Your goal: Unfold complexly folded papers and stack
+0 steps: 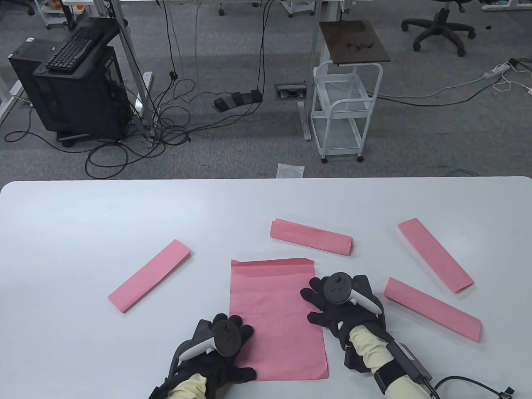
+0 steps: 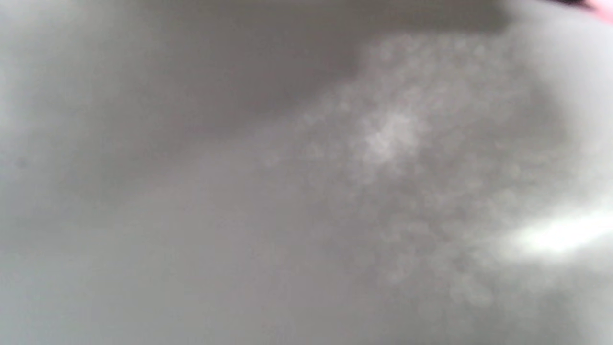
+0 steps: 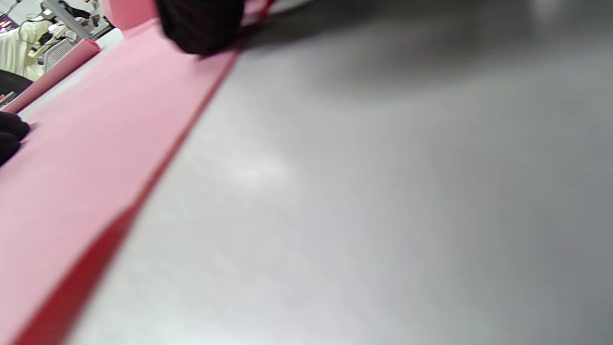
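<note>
A pink paper sheet (image 1: 274, 316) lies unfolded and flat on the white table (image 1: 83, 224), with a small fold along its top edge. My left hand (image 1: 231, 337) rests flat on its lower left part, fingers spread. My right hand (image 1: 321, 302) rests flat on its right edge, fingers spread. Several folded pink strips lie around it: one at the left (image 1: 149, 276), one above (image 1: 311, 237), two at the right (image 1: 434, 255) (image 1: 432, 309). The right wrist view shows the sheet (image 3: 86, 158) under a black fingertip (image 3: 201, 24). The left wrist view is a blur of table with a pink sliver (image 2: 604, 9).
The table's far edge (image 1: 266, 178) runs across the middle of the table view. Beyond it on the floor stand a white cart (image 1: 347, 112), a black computer stand (image 1: 70, 83) and loose cables.
</note>
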`<state>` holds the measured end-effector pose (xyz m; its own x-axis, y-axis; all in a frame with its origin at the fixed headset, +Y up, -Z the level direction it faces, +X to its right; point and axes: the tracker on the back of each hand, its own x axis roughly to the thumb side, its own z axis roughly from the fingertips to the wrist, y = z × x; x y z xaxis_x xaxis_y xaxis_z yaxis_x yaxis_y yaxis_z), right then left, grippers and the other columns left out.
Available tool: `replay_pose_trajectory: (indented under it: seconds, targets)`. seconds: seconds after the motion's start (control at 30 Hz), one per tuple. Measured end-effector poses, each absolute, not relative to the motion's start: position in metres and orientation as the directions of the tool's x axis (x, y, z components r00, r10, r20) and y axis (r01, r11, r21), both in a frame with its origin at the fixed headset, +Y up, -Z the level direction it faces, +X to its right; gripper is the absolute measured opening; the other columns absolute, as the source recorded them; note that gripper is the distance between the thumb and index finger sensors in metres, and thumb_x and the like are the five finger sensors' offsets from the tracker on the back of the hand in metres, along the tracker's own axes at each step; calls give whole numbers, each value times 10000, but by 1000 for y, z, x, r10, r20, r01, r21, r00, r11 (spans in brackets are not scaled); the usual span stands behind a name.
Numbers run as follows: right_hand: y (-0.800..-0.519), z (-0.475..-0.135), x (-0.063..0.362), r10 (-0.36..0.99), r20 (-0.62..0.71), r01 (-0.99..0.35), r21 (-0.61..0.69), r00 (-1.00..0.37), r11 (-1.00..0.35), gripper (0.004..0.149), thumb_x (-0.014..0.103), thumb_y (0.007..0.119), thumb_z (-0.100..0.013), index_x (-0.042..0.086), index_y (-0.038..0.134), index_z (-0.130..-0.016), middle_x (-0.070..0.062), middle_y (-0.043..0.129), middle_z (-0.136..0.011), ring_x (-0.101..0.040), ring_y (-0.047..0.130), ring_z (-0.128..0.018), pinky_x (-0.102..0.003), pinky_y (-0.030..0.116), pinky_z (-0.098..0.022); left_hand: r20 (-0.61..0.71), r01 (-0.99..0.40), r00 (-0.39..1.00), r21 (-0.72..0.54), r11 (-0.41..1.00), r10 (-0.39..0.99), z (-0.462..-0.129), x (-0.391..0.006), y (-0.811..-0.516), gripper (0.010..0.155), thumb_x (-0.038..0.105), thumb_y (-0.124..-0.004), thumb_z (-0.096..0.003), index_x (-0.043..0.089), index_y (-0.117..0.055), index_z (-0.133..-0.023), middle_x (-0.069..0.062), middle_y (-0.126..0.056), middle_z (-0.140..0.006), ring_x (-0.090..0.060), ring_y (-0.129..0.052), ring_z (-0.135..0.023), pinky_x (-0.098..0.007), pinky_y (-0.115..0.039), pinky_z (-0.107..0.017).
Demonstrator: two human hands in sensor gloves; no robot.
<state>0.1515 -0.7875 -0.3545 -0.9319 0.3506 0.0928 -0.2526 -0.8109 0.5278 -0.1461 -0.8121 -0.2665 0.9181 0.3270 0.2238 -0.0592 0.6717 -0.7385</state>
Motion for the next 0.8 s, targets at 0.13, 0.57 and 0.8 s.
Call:
replay_pose_trajectory:
  seconds: [0.13, 0.57, 0.8]
  targets:
    - [-785, -334, 115, 396, 317, -181, 538, -862, -823, 643, 480, 661, -517, 436, 334, -1070, 177, 125, -1177, -107, -9, -1070, -490, -80, -695, 224, -59, 918, -739, 671, 327, -266, -146, -812, 951, 705, -612, -434, 443, 135, -962, 161, 337, -964, -210, 368, -889, -492, 215, -587]
    - [-803, -399, 98, 405, 76, -277, 615, -911, -738, 586, 524, 665, -500, 560, 367, -1003, 279, 134, -1140, -12, 9, -1048, -468, -118, -686, 227, -59, 916, -740, 670, 331, -266, -146, -812, 953, 697, -616, -435, 438, 135, -963, 153, 337, -964, -218, 368, -887, -497, 215, -584]
    - [-805, -429, 114, 427, -88, -397, 569, -900, -720, 573, 531, 667, -491, 529, 402, -999, 313, 145, -1127, 30, 3, -1039, -462, -90, -697, 233, -54, 915, -738, 673, 328, -266, -146, -812, 953, 701, -609, -437, 436, 140, -965, 152, 341, -966, -220, 368, -889, -499, 214, -585]
